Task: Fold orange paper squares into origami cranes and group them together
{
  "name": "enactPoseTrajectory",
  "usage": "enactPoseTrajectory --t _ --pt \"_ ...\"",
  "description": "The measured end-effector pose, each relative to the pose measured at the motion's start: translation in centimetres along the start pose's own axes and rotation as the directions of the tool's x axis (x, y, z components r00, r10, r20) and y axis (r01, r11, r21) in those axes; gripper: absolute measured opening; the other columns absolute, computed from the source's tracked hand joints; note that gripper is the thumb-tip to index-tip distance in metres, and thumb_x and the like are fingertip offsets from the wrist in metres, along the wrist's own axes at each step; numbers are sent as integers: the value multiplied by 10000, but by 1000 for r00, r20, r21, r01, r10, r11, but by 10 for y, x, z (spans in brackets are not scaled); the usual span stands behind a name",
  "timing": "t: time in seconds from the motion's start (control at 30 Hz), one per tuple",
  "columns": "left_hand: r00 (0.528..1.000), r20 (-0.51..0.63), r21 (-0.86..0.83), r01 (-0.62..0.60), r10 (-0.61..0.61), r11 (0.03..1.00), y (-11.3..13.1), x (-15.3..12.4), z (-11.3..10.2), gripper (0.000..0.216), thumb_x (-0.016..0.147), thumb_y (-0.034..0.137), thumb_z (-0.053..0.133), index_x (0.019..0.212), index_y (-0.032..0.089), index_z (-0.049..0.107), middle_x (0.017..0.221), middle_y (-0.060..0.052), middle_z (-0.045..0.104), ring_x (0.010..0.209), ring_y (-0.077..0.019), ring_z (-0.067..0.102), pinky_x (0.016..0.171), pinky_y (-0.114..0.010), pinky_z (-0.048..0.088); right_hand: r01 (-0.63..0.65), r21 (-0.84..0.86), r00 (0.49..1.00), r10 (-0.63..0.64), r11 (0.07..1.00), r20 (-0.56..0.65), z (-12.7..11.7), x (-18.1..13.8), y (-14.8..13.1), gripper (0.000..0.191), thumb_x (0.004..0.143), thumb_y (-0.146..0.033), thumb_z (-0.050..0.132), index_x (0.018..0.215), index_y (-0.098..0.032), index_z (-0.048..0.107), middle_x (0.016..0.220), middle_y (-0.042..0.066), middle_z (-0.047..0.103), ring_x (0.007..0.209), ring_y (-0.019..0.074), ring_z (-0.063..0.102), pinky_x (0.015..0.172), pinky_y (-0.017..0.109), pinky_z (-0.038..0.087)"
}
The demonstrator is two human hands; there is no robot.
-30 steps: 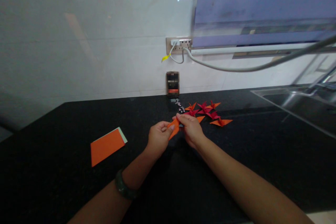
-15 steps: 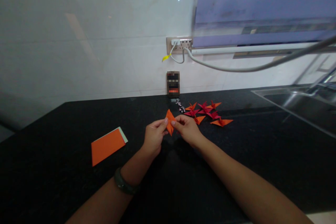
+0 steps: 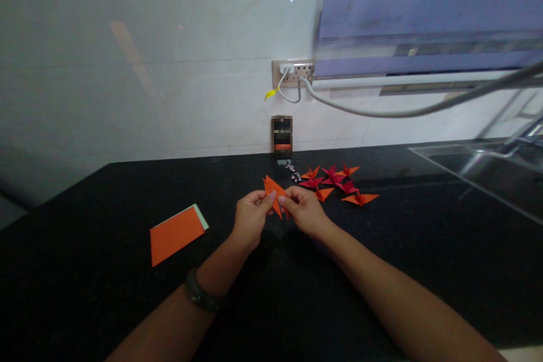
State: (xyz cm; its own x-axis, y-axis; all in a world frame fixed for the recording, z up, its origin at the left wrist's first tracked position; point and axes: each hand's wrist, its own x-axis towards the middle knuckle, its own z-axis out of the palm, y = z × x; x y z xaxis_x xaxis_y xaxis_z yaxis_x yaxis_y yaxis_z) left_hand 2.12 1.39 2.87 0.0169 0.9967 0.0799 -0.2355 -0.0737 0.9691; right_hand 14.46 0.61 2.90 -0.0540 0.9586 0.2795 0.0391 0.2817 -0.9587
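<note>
The left hand (image 3: 249, 219) and right hand (image 3: 308, 212) both pinch the folded orange paper (image 3: 274, 186) over the black table (image 3: 106, 294), near the paper cranes (image 3: 333, 177). Soft, slow pinches with the edges lined up should keep it neat.

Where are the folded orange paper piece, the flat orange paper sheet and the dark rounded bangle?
Folded orange paper piece (image 3: 275, 186), head view: upper part.
Flat orange paper sheet (image 3: 176, 235), head view: top face.
Dark rounded bangle (image 3: 198, 296), head view: front band.
</note>
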Motion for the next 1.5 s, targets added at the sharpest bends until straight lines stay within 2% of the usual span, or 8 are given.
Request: enactPoseTrajectory --t 0.23,0.37,0.53,0.7,0.83,1.13,1.33,1.5 --pt "998 46 -43 37 -35 998 0 -2 1 199 605 304 688 624 129 596 566 11 601 480 -63 513 478 -176 399 -84 52 996 85 995 -15 -1 2 2 331 733 -450 518 553 -172 514 420 -52 448 370 73 382 380 201 284" --pt "998 57 20 -14 13 1000 0 -3 1 192 618 297 678 596 122 602 516 17 571 451 -57 480 455 -170 380 -59 123 997 65 991 -44 0 2 0 238 669 -399 605 643 -168 556 510 -45 513 431 80 428 432 210 327" --pt "996 84 30 -18 15 999 -4 -2 1 204 623 296 677 720 125 623 644 -9 628 563 -92 555 537 -198 433 -31 73 994 38 997 -101 -1 4 2 180 682 -332 587 643 -158 561 540 -33 510 475 86 435 465 219 342" --pt "990 131 26 -46 42 999 -7 0 1 182 620 251 675 735 132 599 659 -8 650 596 -105 584 592 -213 441 104 -99 979 -120 990 -167 -2 4 5 150 664 -219 593 794 -176 532 660 -28 505 554 95 454 529 223 382" --pt "987 152 105 -60 44 993 -6 0 1 163 637 233 650 754 134 595 637 -11 655 590 -119 596 594 -222 442 196 -262 963 -235 945 -128 -3 3 3 125 678 -173 577 799 -178 548 740 -4 516 600 101 458 569 233 396" --pt "990 137 75 -29 19 997 -5 0 2 191 600 202 668 761 131 592 627 1 651 573 -105 582 572 -206 426 326 -225 930 -354 918 -97 -5 7 6 55 659 -131 561 653 -180 538 716 7 508 686 132 488 649 270 412" --pt "998 68 8 -9 8 1000 -6 0 2 198 599 183 669 769 128 582 597 7 644 522 -81 553 534 -191 406 319 -128 934 -334 939 -122 -9 9 7 77 624 -162 590 585 -177 525 673 4 508 683 136 488 647 271 407" --pt "998 58 -19 0 1 1000 -4 -1 2 192 611 226 673 747 123 585 585 5 640 511 -79 548 522 -191 409 70 33 989 -65 997 -134 -5 8 6 113 648 -260 596 681 -174 530 618 -23 492 524 100 440 475 228 374"
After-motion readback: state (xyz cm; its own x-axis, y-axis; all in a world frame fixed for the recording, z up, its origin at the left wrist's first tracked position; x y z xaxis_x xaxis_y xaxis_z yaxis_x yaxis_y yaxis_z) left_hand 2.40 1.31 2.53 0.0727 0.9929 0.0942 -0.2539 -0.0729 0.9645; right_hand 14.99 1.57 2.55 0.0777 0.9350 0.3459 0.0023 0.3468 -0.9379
